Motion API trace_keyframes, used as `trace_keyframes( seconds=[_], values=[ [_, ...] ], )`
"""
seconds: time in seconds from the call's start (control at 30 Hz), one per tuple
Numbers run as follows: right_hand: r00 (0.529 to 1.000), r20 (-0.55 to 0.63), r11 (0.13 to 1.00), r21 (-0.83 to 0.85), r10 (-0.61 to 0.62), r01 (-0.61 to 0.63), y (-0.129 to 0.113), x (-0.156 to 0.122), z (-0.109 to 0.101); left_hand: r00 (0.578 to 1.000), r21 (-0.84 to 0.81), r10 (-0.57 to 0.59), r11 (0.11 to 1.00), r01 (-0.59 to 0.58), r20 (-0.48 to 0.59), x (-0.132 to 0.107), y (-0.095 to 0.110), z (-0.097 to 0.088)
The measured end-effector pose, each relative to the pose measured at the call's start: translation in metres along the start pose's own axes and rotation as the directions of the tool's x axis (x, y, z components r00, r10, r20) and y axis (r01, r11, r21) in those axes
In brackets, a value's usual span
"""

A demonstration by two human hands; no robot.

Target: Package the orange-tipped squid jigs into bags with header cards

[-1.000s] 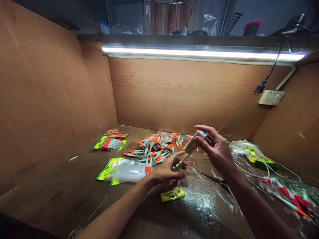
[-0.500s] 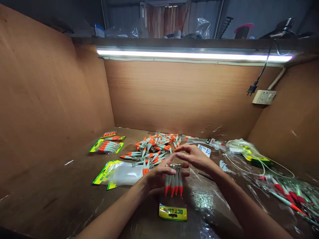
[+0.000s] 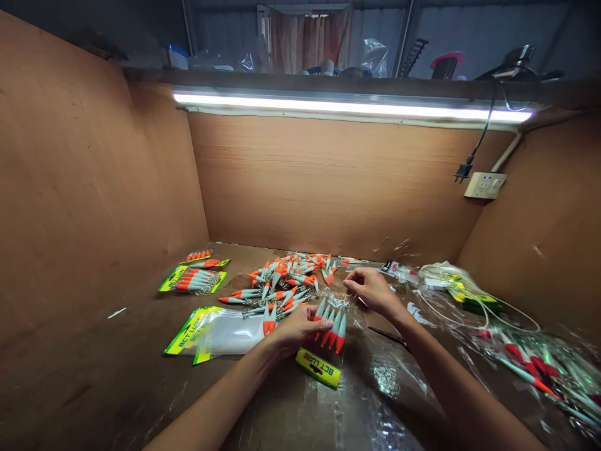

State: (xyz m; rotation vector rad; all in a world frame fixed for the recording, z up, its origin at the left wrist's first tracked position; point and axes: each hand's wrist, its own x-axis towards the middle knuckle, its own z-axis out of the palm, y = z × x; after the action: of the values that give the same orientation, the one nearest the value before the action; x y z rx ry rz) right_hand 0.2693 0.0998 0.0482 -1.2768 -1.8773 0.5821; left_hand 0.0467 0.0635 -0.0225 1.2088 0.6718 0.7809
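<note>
Carefully, a worker handled a bag of lures at a bench. Far left of the loose lure pile lay packed lures in yellow-carded bags; nearer the worker, at the pile's near-left side, were flat clear bags. Just on the worker's side of the pile, toward its right, the left hand gripped the lure packet between thumb and fingers. The packet's long axis ran away from the worker, its far end leaning slightly right: orange tips and the yellow header card faced the worker, metal hooks the far side. Right of the pile, the right hand, apart from the left, had its thumb and fingertips close together by the hooks; whether they pinched film could not be told. Farther right of the pile lay a dark slender tool and red-and-white lures.
</note>
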Motion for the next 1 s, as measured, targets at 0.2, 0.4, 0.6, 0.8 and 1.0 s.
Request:
trace_keyframes(
  seconds=[0.2,0.4,0.6,0.8,1.0],
  values=[
    [0.991,-0.011,0.979,-0.157,-0.131,0.128,-0.015,-0.007,-0.007,0.999,0.071,0.019,0.997,-0.017,-0.037,-0.002,0.003,0.001],
    [0.972,0.213,0.956,-0.247,-0.103,0.156,-0.028,-0.014,-0.002,0.993,0.142,0.078,0.988,-0.064,-0.093,-0.002,0.005,0.012],
    [0.954,0.296,0.988,-0.128,-0.05,0.091,-0.026,-0.016,0.0,0.971,0.222,0.141,0.97,-0.097,-0.191,0.001,0.0,0.016],
    [0.977,0.205,0.982,-0.163,-0.064,0.099,-0.021,-0.015,-0.001,0.948,0.328,0.219,0.935,-0.136,-0.231,0.002,0.001,0.017],
    [0.967,0.247,0.985,-0.137,-0.066,0.103,-0.02,-0.014,-0.004,0.935,0.291,0.221,0.947,-0.137,-0.278,0.005,-0.002,0.014]
  ],
)
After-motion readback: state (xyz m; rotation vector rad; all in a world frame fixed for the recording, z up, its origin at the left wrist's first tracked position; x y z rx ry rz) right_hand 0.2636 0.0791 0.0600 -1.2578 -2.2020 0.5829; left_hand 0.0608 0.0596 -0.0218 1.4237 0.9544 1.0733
